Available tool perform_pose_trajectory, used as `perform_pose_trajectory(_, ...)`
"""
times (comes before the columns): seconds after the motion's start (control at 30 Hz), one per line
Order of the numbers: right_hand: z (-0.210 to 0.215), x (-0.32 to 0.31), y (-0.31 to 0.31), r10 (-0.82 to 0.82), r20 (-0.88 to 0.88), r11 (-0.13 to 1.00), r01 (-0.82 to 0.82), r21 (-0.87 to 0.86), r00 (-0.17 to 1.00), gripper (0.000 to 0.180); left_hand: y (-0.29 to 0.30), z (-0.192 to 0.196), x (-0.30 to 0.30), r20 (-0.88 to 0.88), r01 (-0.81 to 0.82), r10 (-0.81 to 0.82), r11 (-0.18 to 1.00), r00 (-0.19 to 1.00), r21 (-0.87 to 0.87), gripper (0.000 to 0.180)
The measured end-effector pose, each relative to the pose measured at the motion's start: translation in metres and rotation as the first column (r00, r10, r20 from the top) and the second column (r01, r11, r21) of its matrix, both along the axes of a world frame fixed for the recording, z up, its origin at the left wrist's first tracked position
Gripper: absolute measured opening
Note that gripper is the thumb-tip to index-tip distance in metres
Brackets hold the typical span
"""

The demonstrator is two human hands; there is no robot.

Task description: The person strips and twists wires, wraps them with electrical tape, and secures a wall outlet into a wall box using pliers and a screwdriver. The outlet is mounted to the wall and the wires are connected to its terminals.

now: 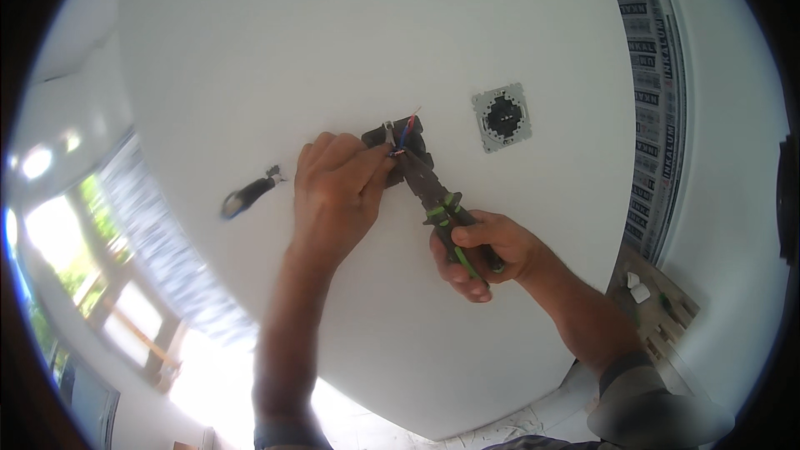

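Note:
My right hand (487, 254) is wrapped round the handles of black-and-green pliers (431, 197). Their jaws reach up to a small bunch of wires (407, 130), blue and red ones among them, at a black wall box (414, 140) in the white surface. At the same spot the fingers of my left hand (337, 187) pinch a wire end beside the jaws. My fingers and the pliers cover part of the box, and whether the jaws are closed on a wire is too small to tell.
Right of the box sits a grey-framed socket insert (502, 117) with a black middle. Black cable (252, 195) sticks out of the surface on the left. Printed film (648, 108) covers a strip at the right. Bright windows (62, 242) stand far left, and a wooden pallet-like thing (667, 308) lies lower right.

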State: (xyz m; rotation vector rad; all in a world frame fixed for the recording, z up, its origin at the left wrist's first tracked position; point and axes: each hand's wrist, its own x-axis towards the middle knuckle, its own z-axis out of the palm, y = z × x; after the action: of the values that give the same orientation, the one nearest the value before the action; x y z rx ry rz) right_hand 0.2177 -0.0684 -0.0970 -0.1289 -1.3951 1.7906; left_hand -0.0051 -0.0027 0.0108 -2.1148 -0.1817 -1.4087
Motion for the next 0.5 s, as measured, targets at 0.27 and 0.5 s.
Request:
perform_pose_trajectory(0.27,0.022,-0.013,-0.056,-0.626,0.396,0.775,0.593,0.218,0.672,0.037,-0.007,0.002,-0.002,-0.043,-0.071,0.072,0.997,0.996,0.039,0.016)
perform_pose_trajectory(0.5,0.015,-0.047,-0.079,-0.960,0.220,0.052,0.661,0.748,-0.174,0.045,0.000,-0.005,0.008,0.049,-0.109,0.104,0.988,0.993,0.109,0.012)
